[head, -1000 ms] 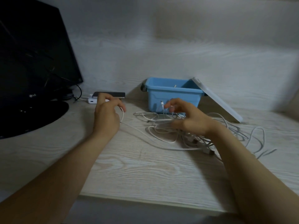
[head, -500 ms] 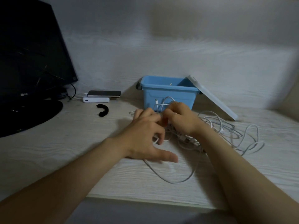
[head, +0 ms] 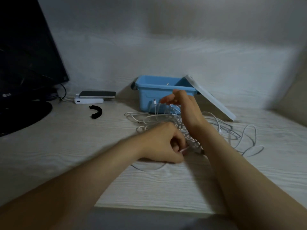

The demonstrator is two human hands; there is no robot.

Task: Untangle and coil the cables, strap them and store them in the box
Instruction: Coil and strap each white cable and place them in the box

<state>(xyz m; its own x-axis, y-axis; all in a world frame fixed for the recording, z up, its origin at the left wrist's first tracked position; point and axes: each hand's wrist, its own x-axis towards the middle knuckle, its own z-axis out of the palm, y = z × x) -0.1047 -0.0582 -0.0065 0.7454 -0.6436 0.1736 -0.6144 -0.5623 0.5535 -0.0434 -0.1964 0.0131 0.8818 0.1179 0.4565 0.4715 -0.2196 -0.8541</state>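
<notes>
- Cables: tangled heap directly in front of blue box.
- Left hand: nearest side of heap, fingers curled, pinching one white cable end.
- Right hand: raised before box front, fingertips pinching lifted strands.

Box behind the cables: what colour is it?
The box is light blue; the head view shows it best.

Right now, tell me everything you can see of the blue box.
The box is light blue plastic, rectangular, open on top, with a rim and a dark latch on its left end. It stands upright on the desk near the wall. A white lid leans against its right end. White cables lie before it, and strands lifted by the right hand hang across its front. Something small and pale shows inside, too small to tell.
</notes>
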